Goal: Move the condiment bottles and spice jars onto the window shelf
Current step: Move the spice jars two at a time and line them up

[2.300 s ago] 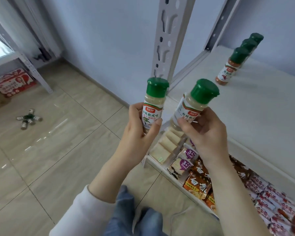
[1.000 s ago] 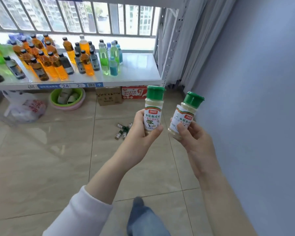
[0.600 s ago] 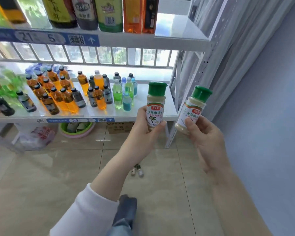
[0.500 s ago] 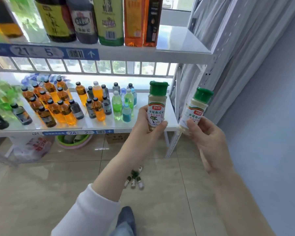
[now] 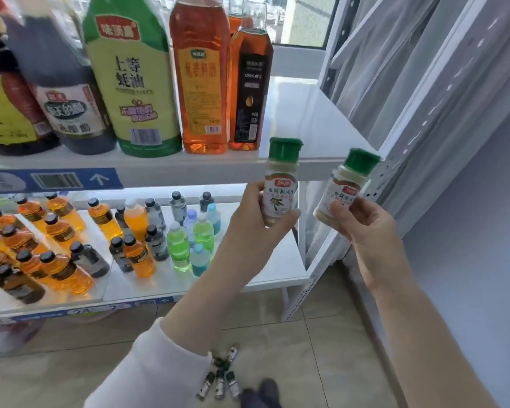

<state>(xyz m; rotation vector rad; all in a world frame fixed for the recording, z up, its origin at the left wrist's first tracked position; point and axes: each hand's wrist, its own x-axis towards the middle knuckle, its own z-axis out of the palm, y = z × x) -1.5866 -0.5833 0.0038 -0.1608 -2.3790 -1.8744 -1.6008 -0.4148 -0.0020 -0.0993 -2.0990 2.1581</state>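
- Two green-capped spice jars are held up in front of the upper shelf's near edge; the left jar upright, the right jar tilted
- Left hand grips one; right hand pinches the other
- Big sauce bottles stand left on that shelf; small drink bottles crowd the lower one

The person wears a soft white long fabric sleeve on the left arm, its rounded cuff ending partway along the forearm. The left hand and the right hand are bare, as is the right forearm. At the bottom edge shows a dark blue garment or shoe, too blurred to tell which.
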